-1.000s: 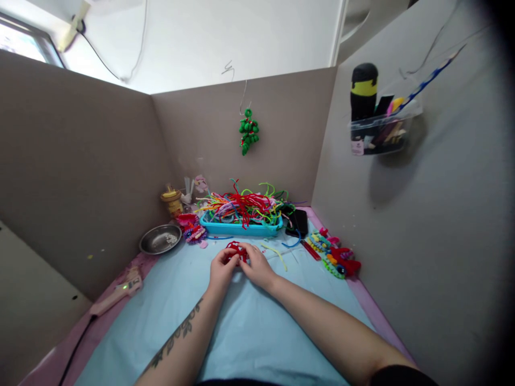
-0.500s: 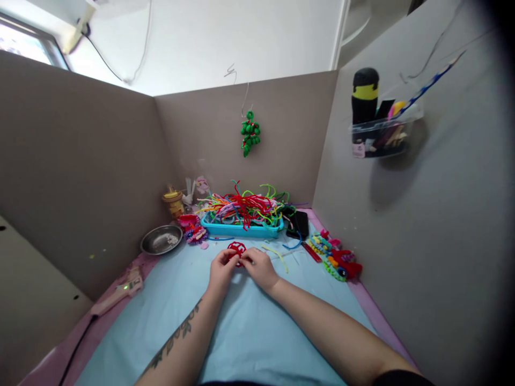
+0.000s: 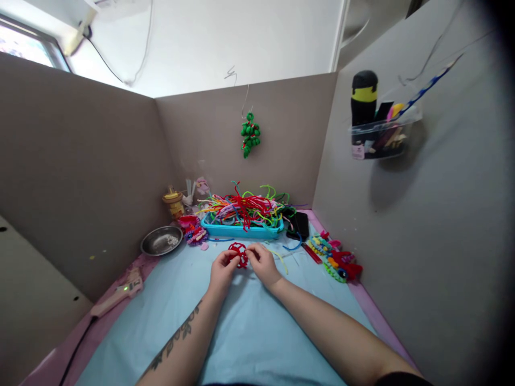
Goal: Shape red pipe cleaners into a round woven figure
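Observation:
A round, openwork piece of red pipe cleaner (image 3: 242, 260) is held just above the blue cloth (image 3: 257, 321). My left hand (image 3: 223, 268) pinches its left side between thumb and fingers. My right hand (image 3: 263, 264) has its thumb and fingertips closed at the right edge of the red piece. Whether the right fingertips grip its rim or a loose end is too small to tell. Behind the hands stands a blue tray (image 3: 241, 231) heaped with pipe cleaners (image 3: 249, 206) in many colours. A yellow-green pipe cleaner (image 3: 282, 261) lies beside my right hand.
On the left are a metal bowl (image 3: 155, 242) with small white bits and a corded pink glue gun (image 3: 118, 294). A phone (image 3: 298, 225), a red tool (image 3: 311, 253) and colourful pipe-cleaner pieces (image 3: 336, 260) lie right. Grey partitions surround the table; a clear bin (image 3: 382, 139) hangs right.
My right hand has shifted slightly right, from the front of the red piece to its right edge. More of the round red shape shows. My left hand keeps its pinch.

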Motion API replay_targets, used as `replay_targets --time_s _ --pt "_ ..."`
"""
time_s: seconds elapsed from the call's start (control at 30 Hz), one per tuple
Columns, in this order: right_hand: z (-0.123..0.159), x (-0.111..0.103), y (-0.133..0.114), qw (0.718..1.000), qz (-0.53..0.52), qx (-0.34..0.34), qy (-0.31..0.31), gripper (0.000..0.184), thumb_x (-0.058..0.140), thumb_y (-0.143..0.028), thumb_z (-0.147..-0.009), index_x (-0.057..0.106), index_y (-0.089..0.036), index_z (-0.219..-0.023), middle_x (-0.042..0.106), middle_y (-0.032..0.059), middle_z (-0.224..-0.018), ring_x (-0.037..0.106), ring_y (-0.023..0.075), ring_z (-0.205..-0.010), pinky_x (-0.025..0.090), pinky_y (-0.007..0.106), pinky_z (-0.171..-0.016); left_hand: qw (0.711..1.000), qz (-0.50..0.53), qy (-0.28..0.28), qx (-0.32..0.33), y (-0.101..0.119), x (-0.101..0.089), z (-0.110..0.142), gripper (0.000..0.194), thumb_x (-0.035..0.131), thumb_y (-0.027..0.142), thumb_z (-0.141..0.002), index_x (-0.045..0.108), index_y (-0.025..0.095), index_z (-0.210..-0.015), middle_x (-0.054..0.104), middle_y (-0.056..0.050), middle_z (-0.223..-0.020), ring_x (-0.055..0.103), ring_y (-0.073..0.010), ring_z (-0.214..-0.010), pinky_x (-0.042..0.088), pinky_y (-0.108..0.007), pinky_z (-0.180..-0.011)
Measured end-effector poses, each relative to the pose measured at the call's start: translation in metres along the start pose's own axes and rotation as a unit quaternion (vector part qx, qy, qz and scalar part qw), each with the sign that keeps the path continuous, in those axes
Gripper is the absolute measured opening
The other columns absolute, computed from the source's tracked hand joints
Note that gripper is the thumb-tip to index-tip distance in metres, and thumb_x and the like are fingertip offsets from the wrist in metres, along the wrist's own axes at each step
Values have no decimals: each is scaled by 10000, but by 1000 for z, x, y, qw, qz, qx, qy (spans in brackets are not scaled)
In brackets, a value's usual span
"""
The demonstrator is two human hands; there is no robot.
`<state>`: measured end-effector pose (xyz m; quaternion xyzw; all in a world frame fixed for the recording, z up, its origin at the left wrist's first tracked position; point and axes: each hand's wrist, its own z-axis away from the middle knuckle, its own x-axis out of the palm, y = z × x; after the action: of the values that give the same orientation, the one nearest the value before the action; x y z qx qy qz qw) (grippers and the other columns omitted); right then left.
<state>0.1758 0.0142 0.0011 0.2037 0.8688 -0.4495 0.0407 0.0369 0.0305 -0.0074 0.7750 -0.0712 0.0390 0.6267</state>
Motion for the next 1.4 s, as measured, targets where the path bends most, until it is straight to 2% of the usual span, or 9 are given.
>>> replay_targets --time_s 0.17,0.37,0.83,1.0,1.07,1.13,1.2,1.27,1.4 --pt "-2 2 4 1000 1 -6 2 68 563 -185 -749 628 -194 -732 558 26 -778 527 147 -730 430 254 -647 1000 6 -13 2 0 1 1 259 713 284 -617 626 146 -818 660 -38 -779 597 -154 -719 463 -267 -693" --pt "-1 4 9 1000 8 -3 -1 90 551 -165 -755 630 -194 -723 555 20 -771 528 153 -754 430 277 -688 999 -22 -35 9 0 2 2 236 703 286 -622 632 144 -796 660 -40 -775 597 -159 -720 465 -267 -693" --pt "-7 4 17 995 27 23 -91 159 518 -124 -754 582 -184 -621 526 23 -825 510 166 -844 403 307 -796 991 -103 -52 64 -3 0 3 161 678 260 -641 652 160 -765 652 -30 -754 572 -149 -688 445 -246 -668" --pt "-10 -1 13 998 -22 50 -40 202 485 -244 -823 637 -182 -705 537 39 -845 536 165 -847 424 297 -794 997 -65 -33 39 -5 0 0 195 678 276 -638 639 157 -788 651 -32 -763 584 -153 -698 453 -250 -670" --pt "-8 -2 11 999 -23 24 -33 202 474 -295 -842 643 -186 -825 554 48 -869 540 163 -834 435 284 -751 998 -59 -10 35 -6 -1 -2 208 675 275 -644 629 154 -807 650 -33 -771 587 -152 -700 458 -254 -672" --pt "-5 -2 10 998 5 -21 -61 173 562 -321 -794 627 -198 -896 576 41 -858 538 167 -808 432 282 -718 998 -58 7 37 -7 -3 -3 216 670 277 -652 621 153 -820 648 -33 -778 590 -152 -706 463 -260 -677" --pt "-2 0 8 993 44 -62 -96 131 605 -285 -768 621 -208 -873 597 27 -807 536 169 -784 418 288 -717 997 -57 13 41 -6 -5 -4 225 659 293 -664 614 152 -833 646 -34 -792 592 -154 -714 467 -266 -676" --pt "2 2 7 986 79 -91 -114 67 557 -229 -807 619 -209 -823 607 24 -771 532 167 -777 404 294 -729 996 -66 19 52 -6 -6 -4 219 638 316 -685 606 151 -825 638 -34 -791 589 -157 -722 465 -268 -677" --pt "5 1 1 969 150 -150 -130 116 505 -182 -829 616 -210 -813 591 39 -784 503 183 -794 389 314 -743 993 -89 35 73 -8 -7 -5 207 614 317 -711 556 151 -822 615 -28 -770 586 -155 -728 459 -265 -674"
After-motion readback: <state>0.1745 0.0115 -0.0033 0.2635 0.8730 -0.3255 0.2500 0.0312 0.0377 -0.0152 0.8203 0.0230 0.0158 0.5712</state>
